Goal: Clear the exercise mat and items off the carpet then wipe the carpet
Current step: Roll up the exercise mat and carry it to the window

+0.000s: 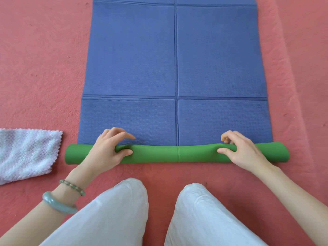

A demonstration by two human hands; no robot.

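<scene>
The person kneels on the floor, and the two knees in white trousers (124, 210) are closest to me. On the left wrist sit a pale green bangle (58, 203) and a string of beads (72, 187). Just past the knees, both hands are on the exercise mat (134, 68), at the near end where it is rolled up. The rolled part shows its green underside, so it looks like a long green roll (177, 153) lying sideways. The left hand (108, 148) holds the roll near its left end, thumb on the near side and fingers bent over the top. The right hand (243, 150) holds it the same way near the right end. I think the hands are set wide apart so the roll goes straight and stays tight. The roll dips a little under each hand, so they seem to press down. A white fluffy cloth (26, 153) lies off to the left, near the roll but not touching it, most likely waiting for the wiping. Beyond the hands, the blue part of the mat lies flat, with fold lines across it. It runs far away over the red carpet (44, 59), so most of the rolling is not yet done.
</scene>
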